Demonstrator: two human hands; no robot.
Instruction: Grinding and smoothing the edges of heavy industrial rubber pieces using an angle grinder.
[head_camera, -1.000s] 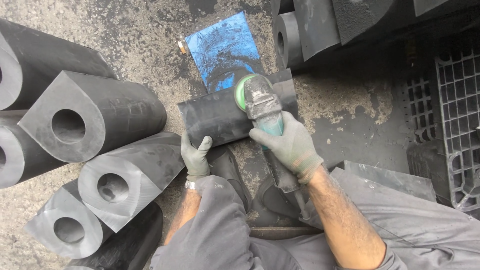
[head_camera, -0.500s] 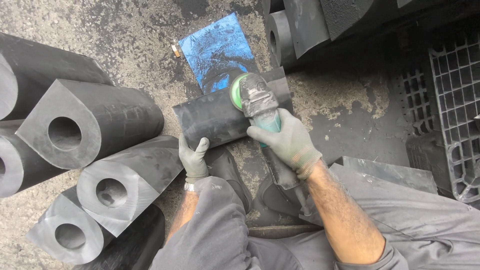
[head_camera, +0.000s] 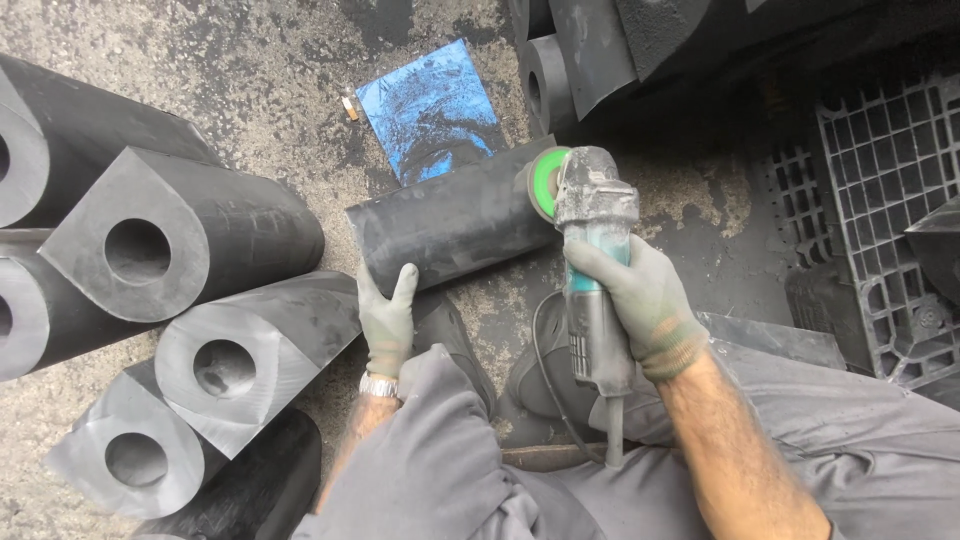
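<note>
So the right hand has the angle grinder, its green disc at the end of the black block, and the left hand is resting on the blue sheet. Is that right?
Not quite. The head view shows the left hand on the near end of the black block, not on the blue sheet, which lies untouched beyond the block. The rest holds: the right hand grips the angle grinder, its green disc at the block's end.

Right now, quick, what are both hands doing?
Left hand: gloved, open, resting flat on the near end of the black rubber block.
Right hand: gloved, closed around the body of the angle grinder.
</note>
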